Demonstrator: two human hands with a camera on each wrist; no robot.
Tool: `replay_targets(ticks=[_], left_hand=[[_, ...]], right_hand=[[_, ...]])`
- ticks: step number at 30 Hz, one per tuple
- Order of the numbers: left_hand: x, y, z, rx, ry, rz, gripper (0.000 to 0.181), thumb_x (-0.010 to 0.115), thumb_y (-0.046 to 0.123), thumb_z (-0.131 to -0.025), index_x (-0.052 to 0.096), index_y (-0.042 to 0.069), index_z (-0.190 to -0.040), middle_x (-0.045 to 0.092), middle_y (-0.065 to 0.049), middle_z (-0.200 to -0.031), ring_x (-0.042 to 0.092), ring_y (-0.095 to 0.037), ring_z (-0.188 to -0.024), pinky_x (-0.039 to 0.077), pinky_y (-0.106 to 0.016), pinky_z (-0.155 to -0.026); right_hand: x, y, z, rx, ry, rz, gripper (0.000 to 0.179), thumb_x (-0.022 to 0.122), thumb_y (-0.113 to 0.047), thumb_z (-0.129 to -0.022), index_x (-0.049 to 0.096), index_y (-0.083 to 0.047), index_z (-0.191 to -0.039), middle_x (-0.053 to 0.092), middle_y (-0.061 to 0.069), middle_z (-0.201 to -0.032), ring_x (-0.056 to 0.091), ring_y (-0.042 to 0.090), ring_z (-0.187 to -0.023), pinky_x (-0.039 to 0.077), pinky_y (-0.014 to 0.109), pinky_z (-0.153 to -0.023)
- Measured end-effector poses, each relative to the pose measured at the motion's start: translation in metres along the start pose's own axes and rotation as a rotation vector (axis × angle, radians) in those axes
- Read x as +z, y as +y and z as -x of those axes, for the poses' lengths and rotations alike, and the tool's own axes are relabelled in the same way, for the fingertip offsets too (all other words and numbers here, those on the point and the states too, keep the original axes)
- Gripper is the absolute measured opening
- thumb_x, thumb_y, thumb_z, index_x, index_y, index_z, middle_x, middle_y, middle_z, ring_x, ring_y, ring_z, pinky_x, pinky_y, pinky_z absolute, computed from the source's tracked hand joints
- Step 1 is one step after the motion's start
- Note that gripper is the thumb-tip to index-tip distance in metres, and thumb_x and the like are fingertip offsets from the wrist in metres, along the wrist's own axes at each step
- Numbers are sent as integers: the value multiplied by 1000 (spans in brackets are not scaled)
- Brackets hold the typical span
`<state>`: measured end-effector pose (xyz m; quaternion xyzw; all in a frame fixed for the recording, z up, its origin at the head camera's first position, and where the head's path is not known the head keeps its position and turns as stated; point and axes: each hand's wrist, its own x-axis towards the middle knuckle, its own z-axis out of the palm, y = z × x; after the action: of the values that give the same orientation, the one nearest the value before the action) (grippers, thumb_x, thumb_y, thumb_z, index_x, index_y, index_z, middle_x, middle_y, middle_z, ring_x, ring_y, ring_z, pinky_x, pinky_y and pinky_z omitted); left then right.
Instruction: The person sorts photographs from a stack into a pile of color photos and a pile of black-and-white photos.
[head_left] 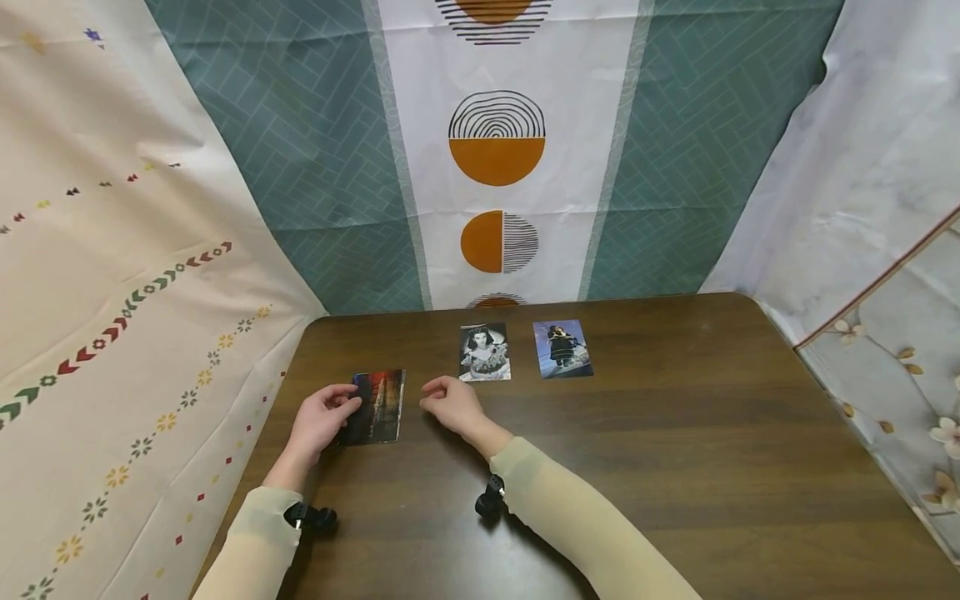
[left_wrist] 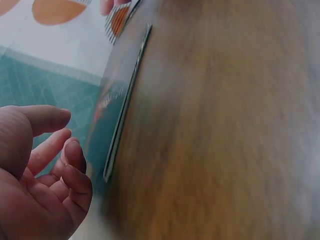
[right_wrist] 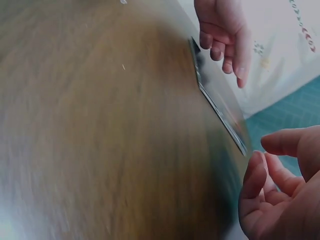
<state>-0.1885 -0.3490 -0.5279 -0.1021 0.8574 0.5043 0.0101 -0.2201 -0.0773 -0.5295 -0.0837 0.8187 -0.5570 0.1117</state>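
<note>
The picture pile [head_left: 381, 410] lies flat, its long side pointing away and slightly right. The left hand [head_left: 322, 417] and right hand [head_left: 454, 406] are apart at its sides, fingers loosely bent.

The smooth, glossy brown wood-grained table [head_left: 675, 433] bears a glossy, dark rectangular paper stack [head_left: 379, 408]; behind the table hangs creased teal-and-white cloth [head_left: 495, 196].

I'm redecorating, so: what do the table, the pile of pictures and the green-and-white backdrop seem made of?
Table: wood or wood-look laminate, satiny; streaky brown grain, soft glare. Pile of pictures: probably glossy paper or card; thin edges, some sheen. Backdrop: likely printed fabric, fairly matte; creases and soft folds.
</note>
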Motion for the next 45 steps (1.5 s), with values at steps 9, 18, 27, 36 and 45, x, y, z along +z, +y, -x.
replay_targets(ticks=[9,18,27,36,45], left_hand=[[-11,-11,6,-50,7,-28,43,72,22,-105,64,-1,-140,62,-10,-104,59,-21,-86,54,-27,-70],[-17,-18,8,-109,-13,-15,47,74,22,-103,63,-2,-141,63,-5,-97,60,-18,-70,48,-29,-55],[-17,-21,7,-109,-25,-10,47,76,20,-101,65,-3,-141,65,-2,-89,60,-17,-63,47,-29,-52],[-16,-21,7,-116,-46,-54,51,77,20,-101,64,-2,-145,66,-5,-94,60,-19,-67,48,-29,-54],[-15,-21,8,-121,-42,-77,49,78,19,-99,66,-1,-143,65,-7,-97,61,-19,-70,49,-29,-57]], right_hand=[[24,-7,0,8,0,116,18,79,-17,-93,79,-13,-111,72,-9,-89,65,7,-81,54,29,-79],[44,-14,2,49,64,231,15,80,-24,-94,80,-22,-108,72,-14,-91,67,7,-84,53,29,-74],[52,-17,2,73,106,334,19,83,-32,-91,80,-25,-108,72,-16,-93,68,10,-88,52,31,-73],[56,-16,-3,108,103,322,19,83,-28,-89,81,-24,-108,69,-16,-90,66,11,-86,52,33,-73],[53,-23,1,119,99,316,19,81,-23,-90,81,-24,-109,68,-15,-89,66,11,-85,52,32,-73]])
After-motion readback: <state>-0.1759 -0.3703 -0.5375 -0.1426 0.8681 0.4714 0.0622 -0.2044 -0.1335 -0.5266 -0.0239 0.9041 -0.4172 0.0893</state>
